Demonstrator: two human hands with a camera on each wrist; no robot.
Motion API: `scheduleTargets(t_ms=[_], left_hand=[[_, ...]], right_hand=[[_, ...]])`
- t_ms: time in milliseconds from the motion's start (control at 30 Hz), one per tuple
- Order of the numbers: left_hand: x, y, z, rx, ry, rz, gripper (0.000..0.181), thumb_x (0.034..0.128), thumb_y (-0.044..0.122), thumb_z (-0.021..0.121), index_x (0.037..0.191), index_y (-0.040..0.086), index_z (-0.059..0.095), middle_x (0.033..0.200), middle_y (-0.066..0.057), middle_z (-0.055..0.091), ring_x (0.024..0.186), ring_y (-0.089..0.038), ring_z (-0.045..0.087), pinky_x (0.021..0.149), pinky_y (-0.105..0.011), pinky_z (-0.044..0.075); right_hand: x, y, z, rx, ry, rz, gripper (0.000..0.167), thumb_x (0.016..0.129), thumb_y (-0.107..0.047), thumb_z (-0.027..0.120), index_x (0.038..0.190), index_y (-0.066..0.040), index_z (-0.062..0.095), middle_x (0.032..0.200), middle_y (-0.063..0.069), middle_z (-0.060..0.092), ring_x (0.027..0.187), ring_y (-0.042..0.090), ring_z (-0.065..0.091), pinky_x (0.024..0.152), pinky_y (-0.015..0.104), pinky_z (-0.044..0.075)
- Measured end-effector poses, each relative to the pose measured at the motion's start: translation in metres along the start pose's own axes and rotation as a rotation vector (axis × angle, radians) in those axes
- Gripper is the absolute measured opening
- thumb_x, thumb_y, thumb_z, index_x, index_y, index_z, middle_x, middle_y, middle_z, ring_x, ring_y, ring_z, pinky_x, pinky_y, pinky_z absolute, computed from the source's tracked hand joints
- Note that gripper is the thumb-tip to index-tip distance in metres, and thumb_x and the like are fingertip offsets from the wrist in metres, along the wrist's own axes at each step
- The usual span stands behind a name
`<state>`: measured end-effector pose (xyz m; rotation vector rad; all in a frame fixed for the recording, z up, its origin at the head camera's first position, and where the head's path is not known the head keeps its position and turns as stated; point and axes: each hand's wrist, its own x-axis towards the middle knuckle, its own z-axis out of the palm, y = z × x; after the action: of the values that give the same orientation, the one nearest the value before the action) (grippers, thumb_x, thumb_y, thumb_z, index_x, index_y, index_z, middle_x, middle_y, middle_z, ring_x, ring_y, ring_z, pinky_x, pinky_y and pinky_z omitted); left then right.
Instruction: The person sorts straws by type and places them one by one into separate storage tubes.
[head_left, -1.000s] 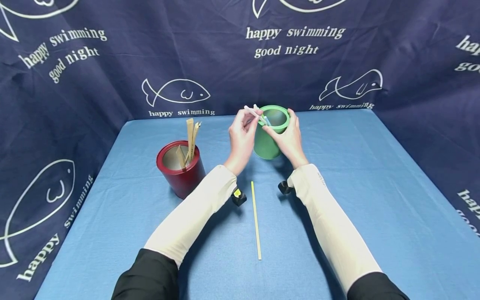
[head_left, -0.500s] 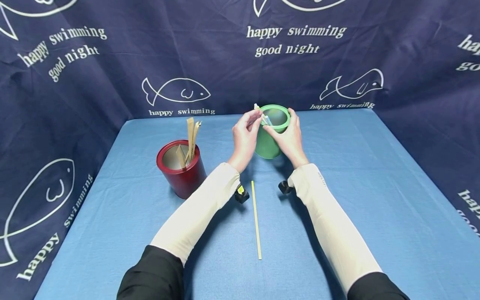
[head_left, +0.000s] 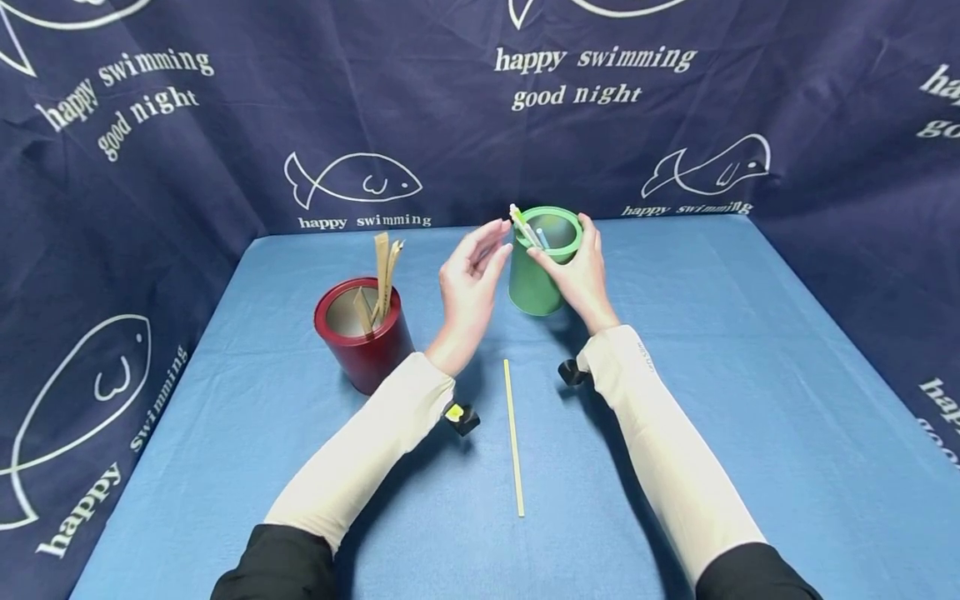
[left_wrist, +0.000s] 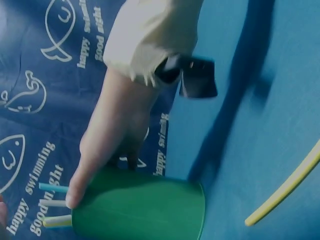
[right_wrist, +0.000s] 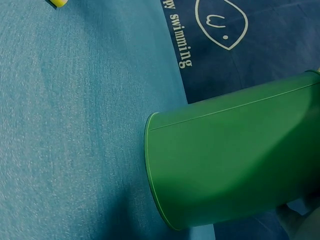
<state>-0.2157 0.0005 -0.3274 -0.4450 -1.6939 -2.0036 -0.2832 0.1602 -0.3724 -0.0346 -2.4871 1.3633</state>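
Observation:
A green can (head_left: 534,287) stands on the blue cloth near the back of the table. My right hand (head_left: 585,271) grips it by the rim, thumb toward the front and fingers round the far right side. Several straws poke out of the can: a greenish-white one (head_left: 520,219) leans over the left rim, and a blue straw (head_left: 542,238) shows inside. In the left wrist view a yellow straw (left_wrist: 56,221) also sticks out. My left hand (head_left: 468,287) is raised just left of the can, fingers loosely bent, holding nothing.
One thin yellow stick (head_left: 513,437) lies lengthwise on the blue tabletop (head_left: 750,375), between my forearms. Left of my left hand stands a red can (head_left: 367,358) with several flat wooden sticks (head_left: 386,275) in it. A dark blue printed curtain (head_left: 480,125) hangs behind the table.
My left hand held a white straw at the can's rim, lowered it in, let go and drew back to the left. My right hand has kept its grip on the can.

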Motion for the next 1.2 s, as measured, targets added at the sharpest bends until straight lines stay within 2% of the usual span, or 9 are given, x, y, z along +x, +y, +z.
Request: scheduleTargets(t_ms=[200,333,700,800,1000,1200], left_hand=[[-0.017,0.008,-0.008,-0.015,-0.001,-0.042,0.031,0.0890,-0.005,0.063,0.119,-0.013,0.059,0.120,-0.030,0.063,0.116,-0.031,0.063,0.102,-0.031,0.050],[-0.029,0.006,-0.013,0.006,-0.011,-0.065,0.029,0.0892,-0.005,0.063,0.117,-0.013,0.060,0.116,-0.030,0.065,0.113,-0.035,0.063,0.099,-0.030,0.052],[-0.051,-0.005,-0.020,0.064,-0.048,-0.171,0.027,0.0895,-0.003,0.063,0.115,-0.011,0.061,0.113,-0.028,0.066,0.111,-0.034,0.063,0.097,-0.031,0.053],[-0.055,-0.009,-0.021,0.116,-0.063,-0.224,0.028,0.0879,-0.003,0.065,0.114,-0.011,0.060,0.112,-0.028,0.066,0.109,-0.036,0.064,0.094,-0.030,0.055],[-0.062,-0.020,-0.025,0.281,-0.109,-0.352,0.032,0.0851,0.001,0.070,0.115,-0.007,0.060,0.107,-0.024,0.069,0.103,-0.034,0.068,0.088,-0.032,0.057],[-0.067,-0.024,-0.028,0.377,-0.159,-0.408,0.034,0.0850,0.006,0.071,0.115,-0.005,0.061,0.106,-0.020,0.071,0.100,-0.031,0.069,0.087,-0.034,0.058]], right_hand=[[0.000,-0.001,0.000,0.001,0.003,-0.003,0.097,0.076,-0.041,0.079,0.151,-0.010,0.025,0.150,0.015,0.035,0.134,0.030,0.042,0.113,0.044,0.034],[0.000,0.001,0.000,0.000,0.007,-0.005,0.097,0.077,-0.041,0.079,0.151,-0.010,0.024,0.150,0.015,0.036,0.133,0.030,0.042,0.113,0.043,0.034],[0.000,0.001,0.001,-0.007,0.006,-0.009,0.097,0.077,-0.043,0.079,0.151,-0.012,0.024,0.150,0.015,0.036,0.133,0.030,0.042,0.113,0.043,0.035],[0.000,0.001,0.000,-0.005,0.008,-0.009,0.098,0.077,-0.044,0.079,0.151,-0.012,0.024,0.150,0.015,0.036,0.133,0.030,0.042,0.113,0.043,0.034],[-0.001,0.001,0.000,-0.007,0.006,0.001,0.097,0.076,-0.045,0.078,0.151,-0.013,0.024,0.150,0.014,0.036,0.133,0.030,0.042,0.112,0.044,0.035],[-0.001,0.001,0.000,-0.009,0.003,-0.002,0.097,0.077,-0.045,0.078,0.151,-0.013,0.024,0.150,0.015,0.036,0.133,0.030,0.042,0.112,0.043,0.035]])
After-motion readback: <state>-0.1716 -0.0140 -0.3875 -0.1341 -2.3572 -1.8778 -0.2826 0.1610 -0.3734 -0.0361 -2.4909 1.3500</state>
